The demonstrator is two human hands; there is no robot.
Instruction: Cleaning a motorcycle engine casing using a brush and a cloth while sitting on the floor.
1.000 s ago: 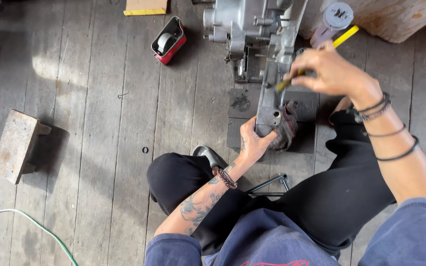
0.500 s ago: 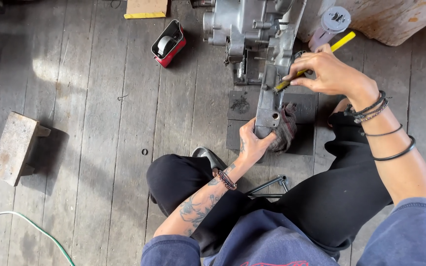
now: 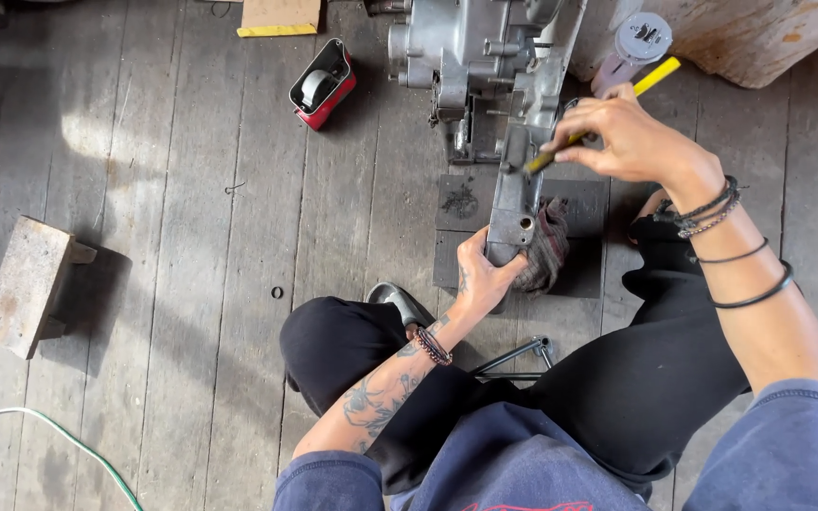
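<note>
A grey metal engine case [image 3: 485,57] stands on the wooden floor in front of me, its long flat edge [image 3: 515,189] running toward my knees. My left hand [image 3: 483,276] grips the near end of that edge, beside a dark checked rag [image 3: 549,248]. My right hand [image 3: 629,144] holds a thin yellow-handled tool [image 3: 657,76], its tip pressed against the case edge about halfway up. Dark mats [image 3: 461,203] lie under the case.
A red open tin [image 3: 322,85] sits left of the case. A white-and-grey can [image 3: 638,43] stands at its right. A wooden block [image 3: 26,284] lies far left, a green cable [image 3: 40,431] below it. A metal wrench [image 3: 515,358] lies between my legs.
My right hand with the yellow tool has shifted slightly along the case edge. The left hand keeps its hold.
</note>
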